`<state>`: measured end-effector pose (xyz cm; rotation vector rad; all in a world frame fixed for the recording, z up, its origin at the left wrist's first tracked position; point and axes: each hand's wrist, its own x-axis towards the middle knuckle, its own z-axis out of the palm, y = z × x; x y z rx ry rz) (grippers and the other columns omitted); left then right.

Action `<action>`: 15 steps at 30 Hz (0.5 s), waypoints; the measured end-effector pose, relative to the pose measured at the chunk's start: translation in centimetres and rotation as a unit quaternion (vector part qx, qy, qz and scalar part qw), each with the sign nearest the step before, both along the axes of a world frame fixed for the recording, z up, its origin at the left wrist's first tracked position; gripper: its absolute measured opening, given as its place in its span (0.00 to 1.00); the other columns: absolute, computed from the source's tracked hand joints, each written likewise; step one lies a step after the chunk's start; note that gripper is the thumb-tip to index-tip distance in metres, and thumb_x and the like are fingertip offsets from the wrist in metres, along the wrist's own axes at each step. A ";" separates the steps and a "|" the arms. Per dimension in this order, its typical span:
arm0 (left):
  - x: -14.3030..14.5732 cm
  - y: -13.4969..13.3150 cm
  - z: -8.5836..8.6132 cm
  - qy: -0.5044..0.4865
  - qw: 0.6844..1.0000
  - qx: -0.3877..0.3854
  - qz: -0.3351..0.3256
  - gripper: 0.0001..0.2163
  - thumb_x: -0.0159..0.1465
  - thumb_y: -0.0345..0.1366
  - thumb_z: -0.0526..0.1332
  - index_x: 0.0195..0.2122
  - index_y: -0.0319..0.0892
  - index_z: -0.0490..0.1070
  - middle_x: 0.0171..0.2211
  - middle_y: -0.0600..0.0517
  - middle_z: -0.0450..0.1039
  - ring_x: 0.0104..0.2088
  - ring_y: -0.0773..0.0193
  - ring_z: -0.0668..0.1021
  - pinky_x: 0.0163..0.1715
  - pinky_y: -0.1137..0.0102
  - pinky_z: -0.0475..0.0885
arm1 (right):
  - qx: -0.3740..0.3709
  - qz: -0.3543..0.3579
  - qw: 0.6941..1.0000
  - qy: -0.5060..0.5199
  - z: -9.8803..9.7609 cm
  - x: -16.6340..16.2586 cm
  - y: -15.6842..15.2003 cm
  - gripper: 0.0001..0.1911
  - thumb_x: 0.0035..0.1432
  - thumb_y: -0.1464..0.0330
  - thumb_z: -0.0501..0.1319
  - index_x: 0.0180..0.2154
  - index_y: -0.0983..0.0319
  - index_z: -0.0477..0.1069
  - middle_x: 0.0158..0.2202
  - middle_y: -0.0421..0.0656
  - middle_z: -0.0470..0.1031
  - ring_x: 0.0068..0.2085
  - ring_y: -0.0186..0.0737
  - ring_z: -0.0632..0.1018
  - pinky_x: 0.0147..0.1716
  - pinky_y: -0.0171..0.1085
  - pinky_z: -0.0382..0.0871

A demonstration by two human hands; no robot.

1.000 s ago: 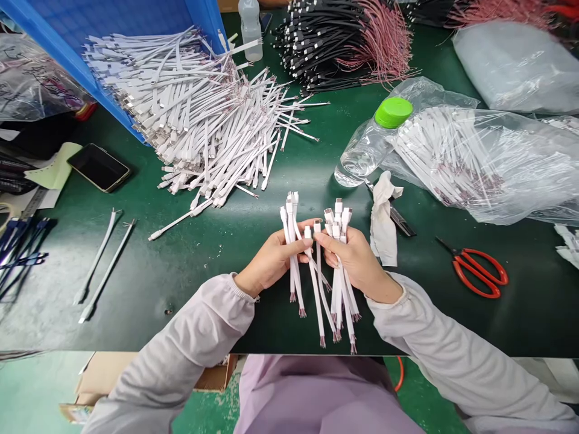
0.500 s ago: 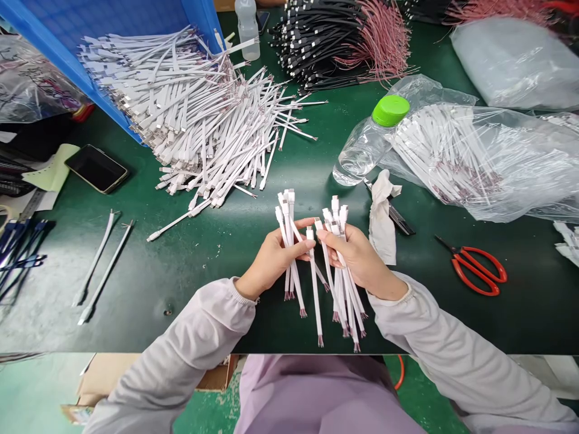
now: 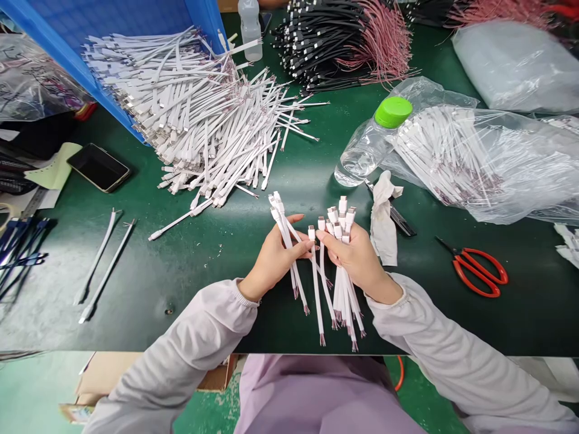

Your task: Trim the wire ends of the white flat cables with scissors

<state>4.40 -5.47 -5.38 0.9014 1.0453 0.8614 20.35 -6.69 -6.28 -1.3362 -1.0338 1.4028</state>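
Note:
My left hand (image 3: 274, 259) is closed around a small bunch of short white cables (image 3: 284, 238), connector ends up and tilted left. My right hand (image 3: 357, 256) grips a larger bunch of the same white cables (image 3: 344, 283), upright, with bare red wire ends hanging below. Between the two hands, my thumbs and fingertips pinch one or two single cables (image 3: 315, 271). Both hands hover over the near edge of the green table (image 3: 203, 253).
A big loose pile of white cables (image 3: 203, 114) spills from a blue bin (image 3: 58, 36) at back left. Black and red cables (image 3: 344, 39), a green-capped bottle (image 3: 371, 141), bagged cables (image 3: 474, 160), red scissors (image 3: 479, 271), a cloth (image 3: 383, 217), a phone (image 3: 98, 167) and two stray cables (image 3: 102, 265) lie around.
The left hand's bunch has tilted further to the left and its tips sit a little lower. The right hand's bunch has shifted slightly and stands more gathered.

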 end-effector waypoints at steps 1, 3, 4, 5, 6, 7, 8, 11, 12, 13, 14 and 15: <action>0.0 0.0 0.0 0.000 1.000 0.001 -0.001 0.27 0.56 0.31 0.68 0.55 0.37 0.62 0.31 0.55 0.74 0.27 0.69 0.78 0.33 0.72 0.77 | -0.006 0.002 1.000 0.008 0.1 0.0 0.0 0.14 0.53 0.60 0.67 0.33 0.61 0.66 0.16 0.31 0.58 0.15 0.27 0.59 0.13 0.31 0.50; 0.0 0.0 0.0 -0.001 1.000 0.003 -0.003 0.27 0.56 0.31 0.68 0.55 0.37 0.61 0.31 0.55 0.74 0.28 0.69 0.78 0.34 0.73 0.77 | -0.026 0.020 0.999 0.040 0.3 0.0 0.2 0.16 0.53 0.60 0.67 0.28 0.61 0.63 0.14 0.31 0.56 0.15 0.26 0.58 0.13 0.30 0.49; 0.0 0.0 0.0 -0.002 1.000 0.004 -0.004 0.27 0.56 0.31 0.68 0.55 0.36 0.61 0.30 0.55 0.74 0.28 0.69 0.78 0.34 0.73 0.77 | -0.038 0.036 0.997 0.061 0.3 0.0 0.2 0.17 0.53 0.60 0.66 0.26 0.60 0.61 0.14 0.31 0.56 0.15 0.26 0.58 0.13 0.30 0.49; 0.0 0.0 0.0 -0.003 1.000 0.005 -0.006 0.26 0.56 0.31 0.68 0.55 0.36 0.61 0.30 0.55 0.74 0.28 0.69 0.78 0.34 0.73 0.77 | -0.050 0.051 0.994 0.080 0.3 0.1 0.3 0.18 0.54 0.59 0.66 0.25 0.60 0.60 0.14 0.31 0.56 0.15 0.26 0.58 0.13 0.30 0.48; 0.0 0.0 0.0 -0.005 1.000 0.006 -0.007 0.27 0.56 0.31 0.68 0.55 0.36 0.61 0.30 0.55 0.74 0.28 0.69 0.78 0.34 0.73 0.77 | -0.061 0.063 0.991 0.096 0.3 0.1 0.3 0.18 0.54 0.59 0.66 0.25 0.61 0.61 0.14 0.32 0.57 0.15 0.26 0.58 0.13 0.30 0.48; 0.0 0.0 0.0 -0.005 1.000 0.006 -0.005 0.27 0.56 0.31 0.68 0.55 0.37 0.60 0.30 0.55 0.75 0.28 0.69 0.78 0.34 0.72 0.77 | -0.073 0.076 0.988 0.109 0.4 0.2 0.3 0.17 0.53 0.59 0.66 0.27 0.61 0.62 0.15 0.32 0.57 0.15 0.25 0.58 0.13 0.30 0.47; 0.1 0.0 -0.1 -0.004 1.000 0.005 -0.001 0.28 0.55 0.30 0.68 0.55 0.37 0.59 0.30 0.55 0.75 0.28 0.68 0.78 0.34 0.72 0.77 | -0.085 0.088 0.986 0.117 0.4 0.2 0.4 0.16 0.52 0.59 0.67 0.29 0.61 0.64 0.16 0.32 0.58 0.16 0.25 0.58 0.13 0.29 0.46; 0.2 -0.1 -0.3 0.004 1.000 0.010 0.009 0.29 0.55 0.31 0.69 0.54 0.39 0.56 0.30 0.55 0.74 0.28 0.67 0.79 0.33 0.71 0.78 | -0.111 0.121 0.980 0.116 0.3 0.3 0.4 0.18 0.47 0.60 0.71 0.32 0.62 0.68 0.19 0.32 0.59 0.17 0.24 0.58 0.14 0.29 0.44; 0.2 -0.1 -0.4 0.006 1.000 0.012 0.006 0.28 0.55 0.31 0.69 0.53 0.40 0.56 0.31 0.55 0.74 0.28 0.67 0.79 0.33 0.70 0.78 | -0.111 0.123 0.980 0.115 0.3 0.4 0.5 0.18 0.46 0.59 0.72 0.30 0.63 0.68 0.19 0.32 0.59 0.18 0.24 0.57 0.14 0.29 0.45; 0.2 -0.2 -0.4 0.005 1.000 0.012 0.000 0.26 0.57 0.33 0.68 0.52 0.41 0.56 0.32 0.55 0.74 0.28 0.66 0.80 0.33 0.70 0.78 | -0.106 0.116 0.981 0.115 0.3 0.4 0.5 0.19 0.45 0.59 0.72 0.29 0.63 0.67 0.19 0.32 0.58 0.18 0.24 0.57 0.15 0.29 0.46; 0.2 -0.3 -0.5 0.001 1.000 0.011 -0.008 0.23 0.59 0.35 0.66 0.51 0.41 0.56 0.33 0.54 0.73 0.28 0.66 0.80 0.32 0.70 0.79 | -0.099 0.103 0.983 0.116 0.2 0.5 0.6 0.19 0.46 0.58 0.71 0.27 0.63 0.66 0.19 0.32 0.57 0.18 0.24 0.57 0.16 0.29 0.47; 0.2 -0.3 -0.5 -0.002 1.000 0.008 -0.017 0.20 0.61 0.37 0.64 0.50 0.41 0.58 0.34 0.53 0.73 0.28 0.66 0.80 0.31 0.70 0.79 | -0.090 0.088 0.985 0.118 0.3 0.6 0.6 0.19 0.48 0.56 0.70 0.27 0.63 0.66 0.19 0.33 0.57 0.19 0.25 0.57 0.16 0.30 0.48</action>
